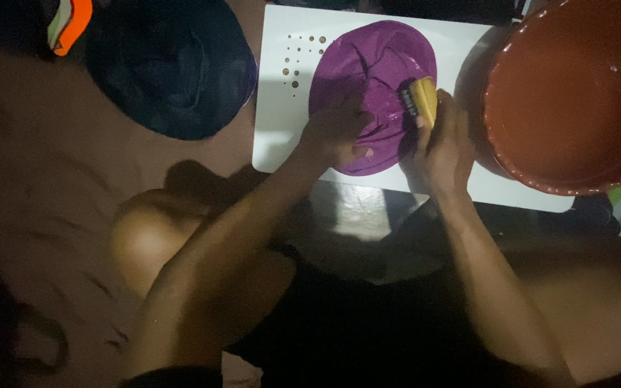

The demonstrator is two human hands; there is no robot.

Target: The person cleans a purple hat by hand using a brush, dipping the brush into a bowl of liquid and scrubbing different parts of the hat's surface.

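Item one, as I see it through the head camera: a purple cloth [371, 93], rounded and wrinkled, spread flat on a white board [282, 136] and filling the board's middle from near its far edge almost to its near edge. Item two: a yellow scrubbing brush [420, 100] with dark bristles, lying on the cloth's right margin, its long axis running roughly from the near edge toward the far edge of the board. Right hand [443, 147]: fingers curled around the brush from the near side, gripping it; this is the hand closer to the brush. Left hand [336, 133]: palm down, fingers loosely spread, pressing on the cloth's near-left part, just beside the right hand but apart from the brush. The cloth thus lies directly ahead of both hands, beneath them. Board detail: a cluster of small round holes near its far left corner. Surroundings: a large reddish-brown basin [569, 93] overlapping the board's right edge; a dark bundled fabric [170, 68] off the board's left edge; an orange object [70, 25], partly hidden, beyond that.
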